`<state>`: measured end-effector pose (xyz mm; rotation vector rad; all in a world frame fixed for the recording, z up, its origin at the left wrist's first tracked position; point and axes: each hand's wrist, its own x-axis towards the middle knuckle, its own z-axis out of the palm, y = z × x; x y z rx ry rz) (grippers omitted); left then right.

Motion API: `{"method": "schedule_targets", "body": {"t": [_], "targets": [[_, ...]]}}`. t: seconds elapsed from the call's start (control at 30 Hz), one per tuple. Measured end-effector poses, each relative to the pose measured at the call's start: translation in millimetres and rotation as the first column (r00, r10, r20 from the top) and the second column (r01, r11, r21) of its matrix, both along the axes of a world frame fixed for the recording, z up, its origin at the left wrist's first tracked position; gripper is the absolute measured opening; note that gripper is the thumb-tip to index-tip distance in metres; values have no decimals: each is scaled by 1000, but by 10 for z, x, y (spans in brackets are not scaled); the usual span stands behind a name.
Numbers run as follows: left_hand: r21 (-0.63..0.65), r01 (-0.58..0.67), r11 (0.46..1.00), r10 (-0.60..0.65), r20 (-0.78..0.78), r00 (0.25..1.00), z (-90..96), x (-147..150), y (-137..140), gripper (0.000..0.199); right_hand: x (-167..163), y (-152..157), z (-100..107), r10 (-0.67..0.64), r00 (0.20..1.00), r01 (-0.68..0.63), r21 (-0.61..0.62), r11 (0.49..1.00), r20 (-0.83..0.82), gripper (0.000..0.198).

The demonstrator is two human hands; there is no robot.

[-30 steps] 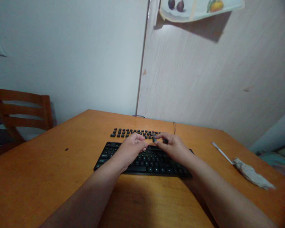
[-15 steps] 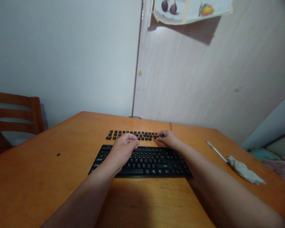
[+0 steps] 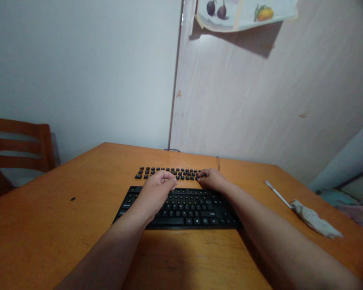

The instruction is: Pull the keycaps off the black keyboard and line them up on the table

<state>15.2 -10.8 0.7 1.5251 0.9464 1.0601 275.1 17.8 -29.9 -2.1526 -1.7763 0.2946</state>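
Note:
A black keyboard (image 3: 181, 220) lies on the table, with its upper rows bare of keycaps in places. Beyond its far edge, loose black keycaps (image 3: 181, 173) are laid out in rows. My left hand (image 3: 159, 188) hovers over the keyboard's upper left part, thumb and fingers pinched together; whatever may be between them is hidden. At the right end of the rows, my right hand (image 3: 211, 179) has its thumb and fingertips closed on a keycap, partly covered by the fingers.
A single small black piece (image 3: 73, 199) lies on the table (image 3: 48, 233) to the left. On the right are a white-handled brush (image 3: 278, 194) and a crumpled cloth (image 3: 314, 218). A thin cable loop (image 3: 218, 163) shows near the wall, and a wooden chair (image 3: 21, 145) stands at left.
My right hand has shifted slightly left and nearer along the right end of the keycap rows. My left hand keeps its pinch in nearly the same place. The view has tilted slightly.

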Motion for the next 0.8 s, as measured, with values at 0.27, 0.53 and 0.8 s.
{"method": "schedule_targets", "body": {"t": [0.27, 0.53, 0.8], "targets": [[-26, 2, 1000, -2, -2, 1000, 12, 10, -7, 16, 14, -1, -33, 14, 1000, -14, 11, 1000, -13, 17], [1, 25, 1000, -25, -7, 1000, -16, -8, -1, 18, -11, -36, 19, 16, 998, -11, 77, 997, -60, 15], [38, 14, 999, -13, -38, 999, -1, -12, -16, 20, 54, -230, 336, 2, 969, 59, 240, 969, -248, 28]]}}
